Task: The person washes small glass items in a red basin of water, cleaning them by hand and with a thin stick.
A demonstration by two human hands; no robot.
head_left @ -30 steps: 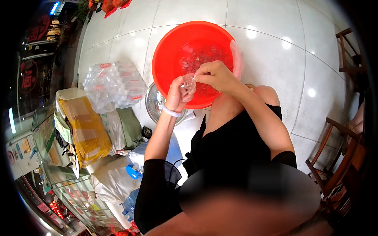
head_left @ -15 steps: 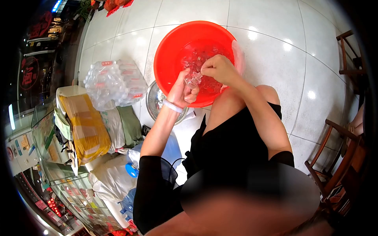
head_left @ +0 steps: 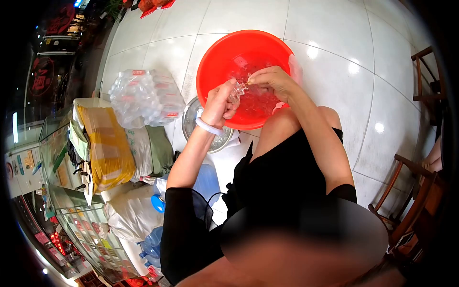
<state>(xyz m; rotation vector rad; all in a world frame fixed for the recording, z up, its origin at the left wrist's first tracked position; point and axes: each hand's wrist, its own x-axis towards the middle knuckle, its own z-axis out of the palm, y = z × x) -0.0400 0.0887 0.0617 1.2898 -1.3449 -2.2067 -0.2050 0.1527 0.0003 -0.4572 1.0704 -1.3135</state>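
Observation:
My left hand (head_left: 219,103), with a pale bracelet at the wrist, is closed around a clear, glassy piece (head_left: 235,93) above the red basin (head_left: 210,67). My right hand (head_left: 276,82) reaches over from the other side, its thumb and fingertips pinched together at the upper end of that piece. Whatever sits between those fingertips is too small to make out. Inside the basin lie several similar clear pieces (head_left: 253,103), apparently in water. A steel bowl (head_left: 190,117) stands beside the basin, partly hidden under my left forearm, with clear pieces in it.
Shrink-wrapped plastic bottles (head_left: 143,98) stand left of the bowl. Nearer are a yellow-taped package (head_left: 112,148), white sacks (head_left: 136,213) and a large blue water jug (head_left: 205,182). Wooden chairs (head_left: 406,196) are at the right, and a glass display case (head_left: 91,239) is at the lower left.
The view has shifted slightly, so the basin appears a little further right. My right fingers have moved slightly at the tip of the clear piece, and my left hand still grips it.

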